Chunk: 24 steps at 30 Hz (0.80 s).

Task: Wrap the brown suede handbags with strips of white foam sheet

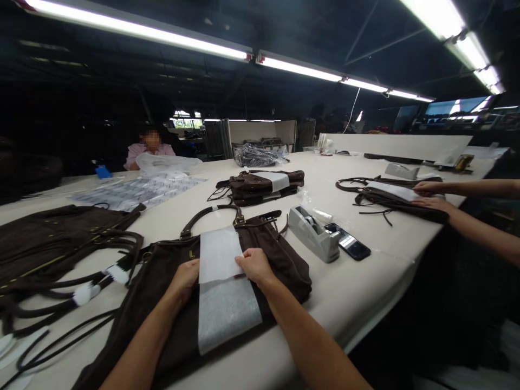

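Cream table (365, 281), brown handbags (260, 187), tape dispenser (313, 234), phone (348, 242)

Near me on the tabletop (357, 295) lies a handbag (170, 303) under a paper sheet (221, 287); right of it I see a tape dispenser (313, 233), then a phone (348, 241).

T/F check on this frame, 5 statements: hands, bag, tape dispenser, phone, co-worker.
1. Both hands, left hand and right hand, rest on the white sheet laid over the brown handbag. True.
2. The tape dispenser sits to the left of that bag. False: it sits to its right.
3. A phone lies beside the dispenser on the table. True.
4. The phone is held in the right hand. False: it lies on the table, apart from both hands.
5. A co-worker's hands rest on another bag at the right. True.
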{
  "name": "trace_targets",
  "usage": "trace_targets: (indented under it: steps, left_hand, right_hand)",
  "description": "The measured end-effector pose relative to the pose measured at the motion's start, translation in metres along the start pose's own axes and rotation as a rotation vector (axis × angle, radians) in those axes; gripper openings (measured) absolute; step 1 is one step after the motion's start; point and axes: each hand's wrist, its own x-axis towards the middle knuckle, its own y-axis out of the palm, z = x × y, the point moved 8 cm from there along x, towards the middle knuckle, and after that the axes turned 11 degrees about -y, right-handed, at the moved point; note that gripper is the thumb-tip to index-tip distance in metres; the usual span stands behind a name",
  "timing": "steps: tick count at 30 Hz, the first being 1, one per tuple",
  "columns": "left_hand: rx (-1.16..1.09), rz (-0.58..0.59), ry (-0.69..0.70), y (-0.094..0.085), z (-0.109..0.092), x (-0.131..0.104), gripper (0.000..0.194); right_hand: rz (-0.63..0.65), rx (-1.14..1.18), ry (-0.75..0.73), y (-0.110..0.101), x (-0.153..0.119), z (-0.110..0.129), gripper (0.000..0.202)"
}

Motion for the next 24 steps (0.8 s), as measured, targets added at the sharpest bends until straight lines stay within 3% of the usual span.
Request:
trace_targets:
  steps: [4, 9, 13, 19, 24]
  left_hand:
    - [-0.041, -0.003, -0.067, -0.003, 0.006, 0.003, 0.045]
    - [-0.020, 0.000, -0.072, -0.003, 0.004, 0.002, 0.040]
    - [0.032, -0.014, -0.044, -0.001, 0.000, 0.000, 0.040]
    - [0.107, 0.060, -0.009, 0.009, -0.007, -0.008, 0.049]
    - [0.126, 0.064, -0.030, 0.011, -0.008, -0.007, 0.052]
  right_hand:
    - [0.020, -0.144, -0.030, -0.003, 0.003, -0.007, 0.020]
    - [0.141, -0.203, -0.007, 0.002, 0.004, -0.009, 0.019]
    - [0.130, -0.162, -0.055, -0.002, 0.003, 0.001, 0.022]
    - [0.180, 0.000, -0.075, 0.007, 0.005, 0.005, 0.024]
    - [0.181, -0.290, -0.088, 0.000, 0.006, 0.008, 0.020]
